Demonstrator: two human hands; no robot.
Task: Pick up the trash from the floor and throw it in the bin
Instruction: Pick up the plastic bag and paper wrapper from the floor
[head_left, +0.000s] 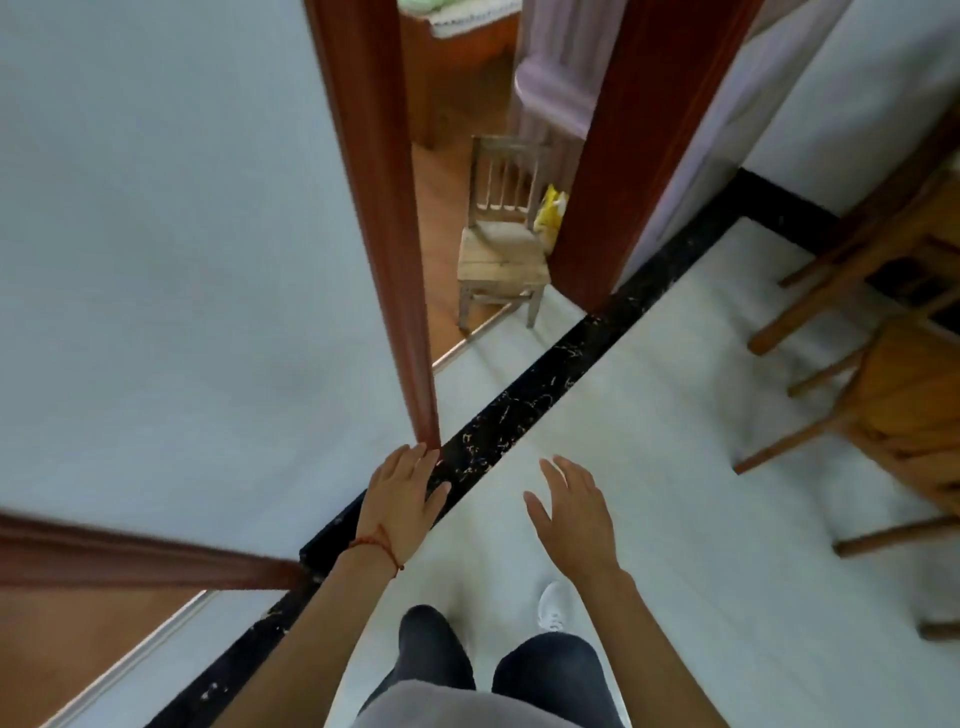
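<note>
Searching, by the look of it: no certain trash or bin in view, only a yellow bag (551, 214) beside the small chair (503, 244) at upper centre, possibly the target. Left hand (404, 498) and right hand (571, 512) at lower centre, fingers spread, holding nothing. Next: walking closer, stooping. No readable writing.

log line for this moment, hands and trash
left hand open, empty | right hand open, empty | bin not seen | yellow bag beside small chair
</note>
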